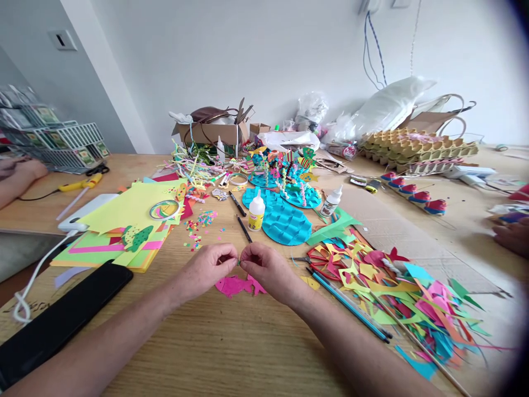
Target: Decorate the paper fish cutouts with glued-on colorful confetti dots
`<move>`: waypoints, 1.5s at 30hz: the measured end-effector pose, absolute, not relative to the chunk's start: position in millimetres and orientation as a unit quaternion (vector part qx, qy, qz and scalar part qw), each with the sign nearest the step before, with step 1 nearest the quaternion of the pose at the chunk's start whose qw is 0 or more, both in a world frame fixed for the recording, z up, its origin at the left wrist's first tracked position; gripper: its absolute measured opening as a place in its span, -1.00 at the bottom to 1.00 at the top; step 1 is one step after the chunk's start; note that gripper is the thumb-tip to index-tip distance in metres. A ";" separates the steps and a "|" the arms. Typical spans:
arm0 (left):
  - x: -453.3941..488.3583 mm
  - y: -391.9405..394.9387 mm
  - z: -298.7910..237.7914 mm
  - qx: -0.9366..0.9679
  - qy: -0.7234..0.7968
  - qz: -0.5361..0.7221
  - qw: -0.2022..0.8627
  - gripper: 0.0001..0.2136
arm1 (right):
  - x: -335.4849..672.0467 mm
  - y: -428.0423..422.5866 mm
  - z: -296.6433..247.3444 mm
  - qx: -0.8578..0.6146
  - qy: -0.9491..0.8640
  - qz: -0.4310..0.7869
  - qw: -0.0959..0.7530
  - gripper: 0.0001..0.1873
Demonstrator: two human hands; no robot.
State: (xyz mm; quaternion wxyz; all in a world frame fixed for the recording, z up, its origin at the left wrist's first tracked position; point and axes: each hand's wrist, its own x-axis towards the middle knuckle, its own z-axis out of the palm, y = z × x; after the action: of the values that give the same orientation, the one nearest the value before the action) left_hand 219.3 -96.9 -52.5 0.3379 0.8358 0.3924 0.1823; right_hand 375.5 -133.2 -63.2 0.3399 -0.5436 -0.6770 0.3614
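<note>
My left hand (215,266) and my right hand (266,268) meet at the fingertips, each closed in a pinch. Between them shows a tiny greenish speck, too small to name. Right below the fingers a pink paper fish (230,286) lies flat on the table, its tail part (257,285) partly covered by my right hand. Just beyond stand a white glue bottle (257,212) with a yellow label and a black pen (244,229). Small colourful paper dots (201,224) are scattered past my left hand. A blue folded-paper oval (287,223) lies behind the glue bottle.
Stacked coloured paper (107,245) and a black phone-like slab (70,322) lie left. Paper scraps (413,298), scissors (303,259) and blue pencils (351,306) are right. Egg cartons (413,149) stand behind. Other people's hands show at far left (25,168) and far right (512,237).
</note>
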 end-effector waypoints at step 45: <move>161.4 -128.1 -97.8 0.931 0.285 0.175 0.145 -0.71 | 336.2 -115.3 -40.9 -0.613 -0.734 0.285 -0.063 -0.77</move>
State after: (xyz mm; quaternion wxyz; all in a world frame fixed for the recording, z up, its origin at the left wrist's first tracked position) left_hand 161.4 -128.1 -97.8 0.1453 0.9311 0.2853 0.1747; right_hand 336.2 -115.3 -40.9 -0.0626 -0.6131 -0.7341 0.2853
